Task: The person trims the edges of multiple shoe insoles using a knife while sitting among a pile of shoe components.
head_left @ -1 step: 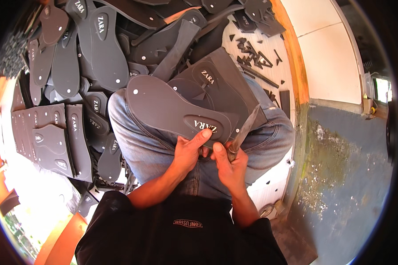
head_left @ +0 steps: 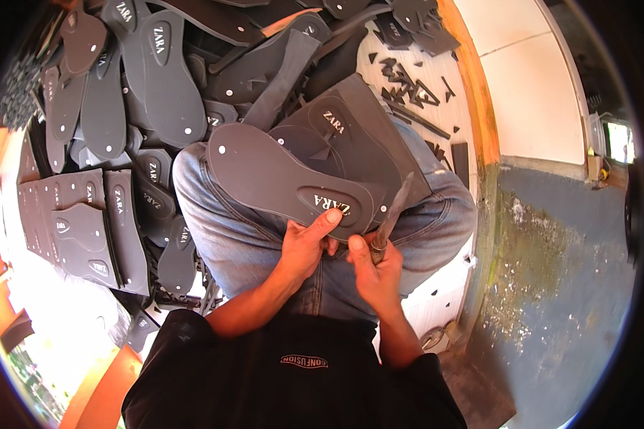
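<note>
My left hand (head_left: 309, 242) grips a dark grey shoe sole (head_left: 268, 168) near its printed oval end, thumb on top and fingers underneath. The sole lies slantwise above my lap, its other end toward the upper left. In my right hand (head_left: 376, 272) is a knife (head_left: 393, 214), its worn blade pointing up and slightly right, beside the sole's right end. My right thumb is at the sole's lower edge. Beneath the sole, a dark sheet (head_left: 386, 136) with a sole outline and an oval patch rests across my jeans. A small dark scrap (head_left: 323, 151) lies on that sheet.
Many loose dark soles (head_left: 172, 86) are heaped at the upper left. Flat uncut sheets (head_left: 82, 236) lean together at the left. Small black offcuts (head_left: 411, 86) are scattered on the pale floor at the upper right. An orange-brown edge (head_left: 483, 100) borders the grey floor (head_left: 551, 286) at the right.
My right hand has shifted slightly right and down, and the knife blade now stands more upright. My left hand and the sole have stayed nearly in place.
</note>
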Available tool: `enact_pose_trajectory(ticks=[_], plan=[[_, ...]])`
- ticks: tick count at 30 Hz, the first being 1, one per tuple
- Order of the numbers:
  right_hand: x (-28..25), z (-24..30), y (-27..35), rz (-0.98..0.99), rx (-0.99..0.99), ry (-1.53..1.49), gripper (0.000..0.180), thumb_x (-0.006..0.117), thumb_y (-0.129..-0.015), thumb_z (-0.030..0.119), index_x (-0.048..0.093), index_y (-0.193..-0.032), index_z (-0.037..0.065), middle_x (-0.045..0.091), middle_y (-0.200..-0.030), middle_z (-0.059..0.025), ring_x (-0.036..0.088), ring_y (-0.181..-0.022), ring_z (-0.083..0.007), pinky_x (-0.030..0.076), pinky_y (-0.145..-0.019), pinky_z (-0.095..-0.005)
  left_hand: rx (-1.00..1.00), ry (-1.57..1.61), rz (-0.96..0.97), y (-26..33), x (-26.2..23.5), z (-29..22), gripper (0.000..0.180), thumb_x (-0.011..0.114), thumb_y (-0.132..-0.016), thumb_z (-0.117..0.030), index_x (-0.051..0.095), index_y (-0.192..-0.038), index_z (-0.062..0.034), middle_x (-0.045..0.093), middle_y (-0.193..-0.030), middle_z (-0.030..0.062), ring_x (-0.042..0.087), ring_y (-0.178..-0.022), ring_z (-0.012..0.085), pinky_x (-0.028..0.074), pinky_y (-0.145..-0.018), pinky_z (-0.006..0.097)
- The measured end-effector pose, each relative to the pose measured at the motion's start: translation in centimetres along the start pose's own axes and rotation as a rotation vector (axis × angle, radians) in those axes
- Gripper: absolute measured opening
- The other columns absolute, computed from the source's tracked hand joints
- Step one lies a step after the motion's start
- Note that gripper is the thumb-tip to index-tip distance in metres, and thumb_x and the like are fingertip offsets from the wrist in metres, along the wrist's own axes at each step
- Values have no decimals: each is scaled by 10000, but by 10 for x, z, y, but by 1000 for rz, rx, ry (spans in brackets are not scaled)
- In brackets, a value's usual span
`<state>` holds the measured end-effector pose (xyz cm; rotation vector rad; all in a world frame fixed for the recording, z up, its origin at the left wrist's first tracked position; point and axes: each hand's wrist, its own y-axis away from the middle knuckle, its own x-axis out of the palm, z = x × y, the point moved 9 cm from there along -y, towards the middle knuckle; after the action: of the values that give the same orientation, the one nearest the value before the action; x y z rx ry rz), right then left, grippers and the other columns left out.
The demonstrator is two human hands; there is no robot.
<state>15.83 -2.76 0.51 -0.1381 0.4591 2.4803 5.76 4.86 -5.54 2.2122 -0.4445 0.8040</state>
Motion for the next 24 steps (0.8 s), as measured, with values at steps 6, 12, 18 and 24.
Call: enact_pose_trajectory(ticks=[6,12,18,24], plan=[[-45,-36,28,-25,99,413,427,660,-864,303,465,-617,15,421,-450,-53,392,-407,-136,333,-402,-317,-45,66,-6,11,-5,13,223,668,-850,-239,578,-932,-51,602,-769,36,498,-499,93,366,-399,216],[-41,-51,43,9,179,575,428,636,-871,309,487,-628,-11,456,-470,-141,431,-394,-257,363,-421,-371,-64,67,22,15,-12,16,204,667,-848,-199,582,-948,-42,603,-767,39,498,-499,81,358,-391,200],[-23,-58,33,158,135,650,303,604,-844,213,532,-663,-18,548,-594,-238,557,-601,-443,418,-519,-463,-81,-5,-26,26,-38,22,223,682,-829,-186,584,-950,-26,615,-771,48,501,-490,77,355,-381,193],[20,-24,-23,291,-12,518,227,599,-827,170,568,-710,-22,563,-653,-244,572,-675,-433,433,-572,-445,-117,-92,-35,37,-47,18,260,708,-802,-177,590,-958,-5,623,-776,54,502,-492,73,353,-370,195]])
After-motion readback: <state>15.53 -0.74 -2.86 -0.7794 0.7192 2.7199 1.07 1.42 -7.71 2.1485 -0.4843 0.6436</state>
